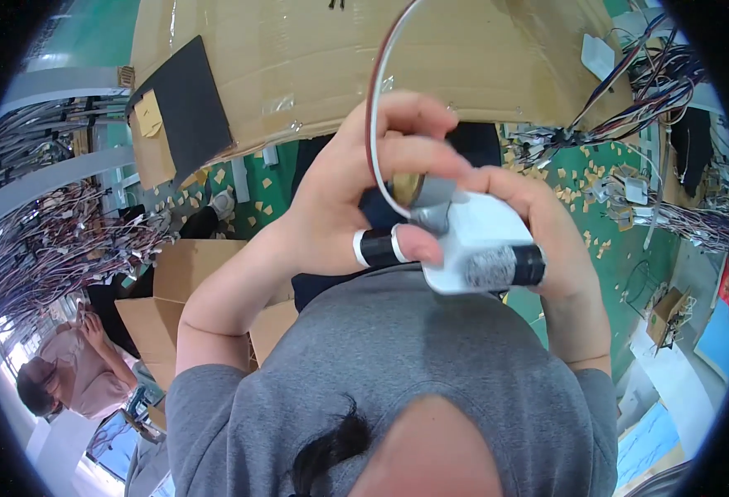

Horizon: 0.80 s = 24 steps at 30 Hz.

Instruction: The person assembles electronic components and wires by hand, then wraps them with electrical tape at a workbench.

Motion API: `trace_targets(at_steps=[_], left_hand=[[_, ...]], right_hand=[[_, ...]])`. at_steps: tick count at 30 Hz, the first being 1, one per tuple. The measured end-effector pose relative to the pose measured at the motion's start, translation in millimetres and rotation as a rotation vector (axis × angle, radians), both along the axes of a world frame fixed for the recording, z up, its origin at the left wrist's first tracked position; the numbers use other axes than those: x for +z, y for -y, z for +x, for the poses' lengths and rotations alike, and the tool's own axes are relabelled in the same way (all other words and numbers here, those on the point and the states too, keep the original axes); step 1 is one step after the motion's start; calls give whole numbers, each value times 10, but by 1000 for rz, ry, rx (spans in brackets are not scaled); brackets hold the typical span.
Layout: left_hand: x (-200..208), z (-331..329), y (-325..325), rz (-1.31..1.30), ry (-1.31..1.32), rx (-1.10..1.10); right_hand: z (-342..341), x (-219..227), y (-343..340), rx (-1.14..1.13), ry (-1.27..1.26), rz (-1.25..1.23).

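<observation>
The white block [476,240] with its black-and-grey cylinder is sitting between both hands, close to the chest. The left hand [356,199] is gripping it beside a tape roll [414,192]; the right hand [547,240] is clamping its far side. Taping seems underway; steady pulling comes next. A white cable [374,124] is looping above, before the cardboard box [340,58].

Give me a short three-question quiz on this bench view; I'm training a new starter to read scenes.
1. True or false: both hands grip the white part.
2. What wraps the left hand's thumb? A) black tape B) a blue glove C) nothing
3. What rises in a loop from between the hands toward the cardboard box?

Key: 1 true, the right hand holds its far side. 2 A. 3 A thin red and white cable.
</observation>
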<state>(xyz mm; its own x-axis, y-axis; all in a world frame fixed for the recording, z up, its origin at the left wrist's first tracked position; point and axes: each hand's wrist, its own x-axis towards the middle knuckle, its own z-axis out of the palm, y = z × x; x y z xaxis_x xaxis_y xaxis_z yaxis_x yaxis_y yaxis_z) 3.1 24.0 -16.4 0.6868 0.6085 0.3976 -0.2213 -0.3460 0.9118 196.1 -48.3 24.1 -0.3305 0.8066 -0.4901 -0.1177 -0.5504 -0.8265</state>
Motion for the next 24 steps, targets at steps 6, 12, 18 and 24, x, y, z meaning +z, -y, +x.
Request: trace_targets(at_steps=[6,12,18,24], left_hand=[[115,-115,-18,177,-287,33],[100,-102,26,-304,-195,59],[218,-165,70,-1137,-128,27],[344,-154,83,-1087,19,-99]], right_hand=[[1,-92,-10,-29,241,306],[-56,-69,-93,-61,687,1007],[-53,-48,-76,-15,772,1004],[-53,-8,-84,40,586,678]])
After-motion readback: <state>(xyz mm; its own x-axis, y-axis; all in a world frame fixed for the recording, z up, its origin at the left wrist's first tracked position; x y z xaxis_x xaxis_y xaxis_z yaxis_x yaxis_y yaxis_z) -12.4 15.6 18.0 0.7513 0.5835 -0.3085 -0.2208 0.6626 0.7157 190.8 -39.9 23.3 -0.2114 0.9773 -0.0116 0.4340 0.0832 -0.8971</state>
